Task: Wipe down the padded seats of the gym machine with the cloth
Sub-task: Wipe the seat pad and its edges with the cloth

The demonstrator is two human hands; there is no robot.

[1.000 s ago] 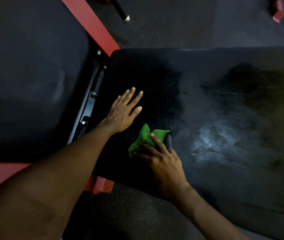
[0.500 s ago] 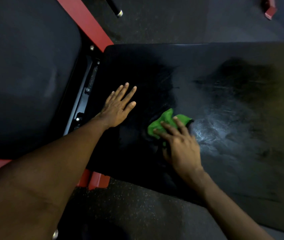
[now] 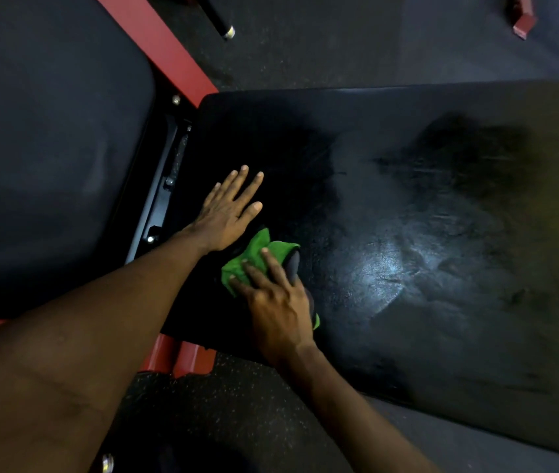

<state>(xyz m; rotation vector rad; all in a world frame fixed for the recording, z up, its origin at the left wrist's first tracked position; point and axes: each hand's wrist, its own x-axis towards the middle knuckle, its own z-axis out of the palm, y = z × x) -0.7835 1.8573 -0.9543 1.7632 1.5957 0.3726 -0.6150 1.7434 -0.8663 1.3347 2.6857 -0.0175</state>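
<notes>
Pressing the green cloth (image 3: 254, 252) flat at the left end of the long seat pad (image 3: 441, 206)

The right hand (image 3: 279, 303) lies on the cloth with its fingers (image 3: 271, 264) spread and nearly straight, pushing down on it rather than clutching it. The cloth is bunched beneath them, low in the middle of the frame. The left hand (image 3: 226, 213) rests open and flat on the pad just up and left of the cloth, holding nothing and likely bracing. The pad's long axis runs left to right across the frame, and almost all of its surface lies to the right of the cloth, including a smeared, glossy patch (image 3: 390, 268) well apart from it. The next stroke probably sweeps rightward along that axis. A second pad (image 3: 49, 138) fills the upper left, beyond the red frame (image 3: 169, 52), nearer the left hand than the right.
</notes>
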